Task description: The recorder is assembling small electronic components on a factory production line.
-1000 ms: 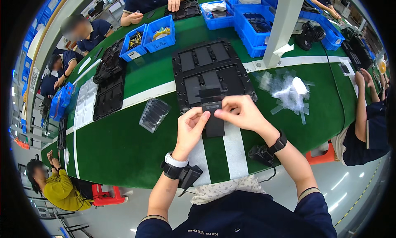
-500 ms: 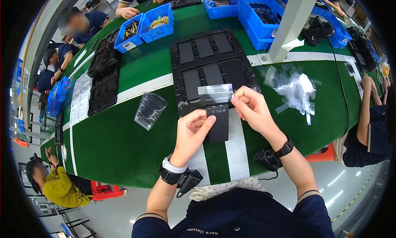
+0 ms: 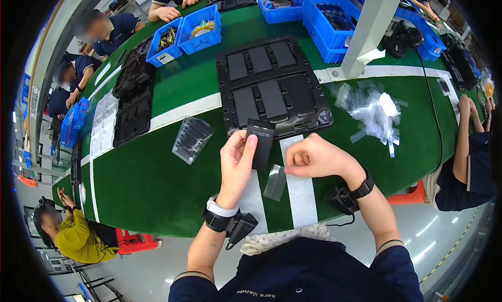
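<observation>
My left hand point(image 3: 236, 163) is closed on a flat black rectangular piece that looks like a phone battery point(image 3: 263, 145), thumb across its face, tilted slightly. To its right, my right hand point(image 3: 315, 156) is closed with the fingertips pinching a corner of a clear plastic film point(image 3: 274, 183), which hangs just below the battery and apart from it. Beyond both hands lies a black molded tray point(image 3: 306, 125). Similar dark flat pieces point(image 3: 269, 99) sit in several of its pockets; the near right pocket shows bare.
A stack of clear film sheets point(image 3: 192, 140) lies left of my hands, and a pile of used-looking clear strips point(image 3: 366, 113) to the right. Blue bins point(image 3: 198, 37), black trays point(image 3: 130, 119) and a grey post point(image 3: 368, 35) stand farther off. Other people sit around the green table point(image 3: 141, 197).
The clear film has come away from the battery's upper end; my right hand has moved it down toward me. My left hand has tilted the battery and shifted it slightly left.
</observation>
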Available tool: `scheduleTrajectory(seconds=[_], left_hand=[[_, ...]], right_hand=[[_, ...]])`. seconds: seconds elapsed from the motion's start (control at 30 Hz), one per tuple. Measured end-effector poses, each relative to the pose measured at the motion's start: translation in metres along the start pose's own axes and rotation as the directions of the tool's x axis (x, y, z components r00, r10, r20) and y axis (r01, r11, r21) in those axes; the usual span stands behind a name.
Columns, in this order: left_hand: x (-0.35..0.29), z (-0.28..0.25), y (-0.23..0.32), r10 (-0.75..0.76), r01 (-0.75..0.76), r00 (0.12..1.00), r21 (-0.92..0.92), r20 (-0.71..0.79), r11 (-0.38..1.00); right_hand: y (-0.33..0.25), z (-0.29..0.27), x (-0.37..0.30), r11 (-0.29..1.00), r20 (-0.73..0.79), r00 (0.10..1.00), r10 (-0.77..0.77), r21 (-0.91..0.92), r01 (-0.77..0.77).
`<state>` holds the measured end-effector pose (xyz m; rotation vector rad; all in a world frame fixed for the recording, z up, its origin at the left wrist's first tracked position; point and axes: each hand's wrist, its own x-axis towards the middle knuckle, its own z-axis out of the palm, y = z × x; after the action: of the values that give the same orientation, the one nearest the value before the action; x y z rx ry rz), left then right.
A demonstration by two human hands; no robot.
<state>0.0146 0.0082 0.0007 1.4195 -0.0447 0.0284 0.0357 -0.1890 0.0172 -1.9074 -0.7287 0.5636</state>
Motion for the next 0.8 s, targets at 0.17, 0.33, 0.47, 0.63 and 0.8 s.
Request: scheduleTrajectory(seconds=[0.17, 0.33, 0.47, 0.63, 0.8], left_hand=[[-0.007, 0.007, 0.001, -0.058, 0.064, 0.975, -0.024, 0.213, 0.998], [-0.009, 0.010, 0.003, -0.122, 0.128, 0.948, 0.000, 0.295, 0.992], [-0.013, 0.013, 0.008, -0.225, 0.242, 0.903, 0.001, 0.367, 0.970], [-0.015, 0.012, 0.005, -0.178, 0.189, 0.914, 0.007, 0.364, 0.982], [-0.016, 0.013, 0.012, -0.195, 0.212, 0.911, -0.008, 0.363, 0.977]], right_hand=[[-0.001, 0.011, 0.005, 0.953, -0.390, 0.915, -0.104, 0.224, 0.204], [0.004, 0.019, 0.005, 0.904, -0.490, 0.870, -0.058, 0.343, 0.254], [0.002, 0.020, 0.004, 0.884, -0.579, 0.812, -0.070, 0.342, 0.320], [-0.002, 0.020, 0.004, 0.894, -0.653, 0.744, -0.142, 0.238, 0.379], [0.000, 0.015, 0.001, 0.911, -0.572, 0.709, -0.412, -0.255, 0.324]])
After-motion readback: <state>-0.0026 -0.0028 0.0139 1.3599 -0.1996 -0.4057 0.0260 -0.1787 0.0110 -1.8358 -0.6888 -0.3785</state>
